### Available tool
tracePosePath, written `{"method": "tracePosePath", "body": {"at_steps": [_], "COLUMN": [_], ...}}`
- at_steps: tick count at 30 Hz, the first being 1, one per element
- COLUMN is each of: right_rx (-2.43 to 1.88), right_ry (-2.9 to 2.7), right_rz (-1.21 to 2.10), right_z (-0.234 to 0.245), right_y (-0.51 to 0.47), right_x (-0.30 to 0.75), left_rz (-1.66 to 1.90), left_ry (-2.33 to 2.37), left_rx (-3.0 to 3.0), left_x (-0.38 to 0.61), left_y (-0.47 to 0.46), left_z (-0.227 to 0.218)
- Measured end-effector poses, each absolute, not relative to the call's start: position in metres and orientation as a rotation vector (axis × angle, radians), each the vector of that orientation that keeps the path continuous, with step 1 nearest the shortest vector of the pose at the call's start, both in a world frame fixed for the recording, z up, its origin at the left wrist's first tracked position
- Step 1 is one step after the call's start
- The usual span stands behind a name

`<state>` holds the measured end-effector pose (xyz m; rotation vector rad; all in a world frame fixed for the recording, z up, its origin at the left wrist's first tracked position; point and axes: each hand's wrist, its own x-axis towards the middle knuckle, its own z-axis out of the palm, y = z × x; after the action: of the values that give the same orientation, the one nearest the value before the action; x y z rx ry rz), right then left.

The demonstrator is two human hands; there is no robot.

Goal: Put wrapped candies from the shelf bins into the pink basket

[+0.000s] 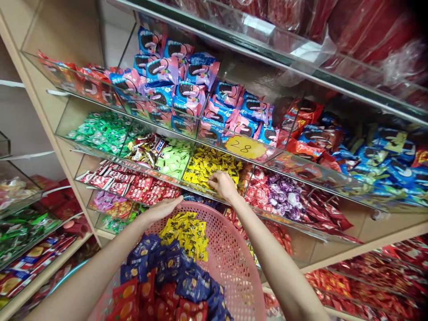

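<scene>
My left hand point(164, 209) lies along the far left rim of a pink perforated plastic basket point(234, 236), fingers stretched out flat toward the shelf edge. Inside the basket are yellow wrapped candies point(186, 232), dark blue packets point(174, 265) and red packets point(160, 301), in separate heaps. My right hand point(223, 185) reaches over the basket into a shelf compartment of yellow wrapped candies point(203, 165). Its fingers are curled together at the front of that pile; anything between them is hidden.
Glass-fronted shelves with dividers surround the compartment. Green candies point(103, 131) lie left, red point(257, 191) and purple candies point(284, 196) right. Above are blue and pink cookie packs point(187, 96) and a yellow price tag point(245, 146). The glass lip stands between basket and candies.
</scene>
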<state>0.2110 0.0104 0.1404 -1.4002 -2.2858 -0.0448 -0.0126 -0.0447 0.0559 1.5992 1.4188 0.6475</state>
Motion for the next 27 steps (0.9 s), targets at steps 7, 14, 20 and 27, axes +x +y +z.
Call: {"method": "tracePosePath", "body": {"at_steps": [7,14,20,27], "right_rx": [-1.363,-1.125,-1.111,-1.125], "right_ry": [-2.173,-1.954,-1.862,-1.742], "right_rz": [0.000,0.568,1.250,1.497], "right_z": [0.155,0.152,0.088,0.061], "right_y": [-0.002,-0.058,-0.072,-0.062], "right_x": [0.217,0.218,0.198,0.192], "left_rz": [0.652,0.589,0.629,0.578], "left_ry": [1.417,1.399,1.355,1.178], "left_rx": [1.612,1.594,1.555,1.720], "left_x": [-0.010,-0.008,-0.005,-0.008], "left_y": [-0.044,-0.048,-0.056,-0.058], "left_z": [0.057,0.066,0.076,0.075]}}
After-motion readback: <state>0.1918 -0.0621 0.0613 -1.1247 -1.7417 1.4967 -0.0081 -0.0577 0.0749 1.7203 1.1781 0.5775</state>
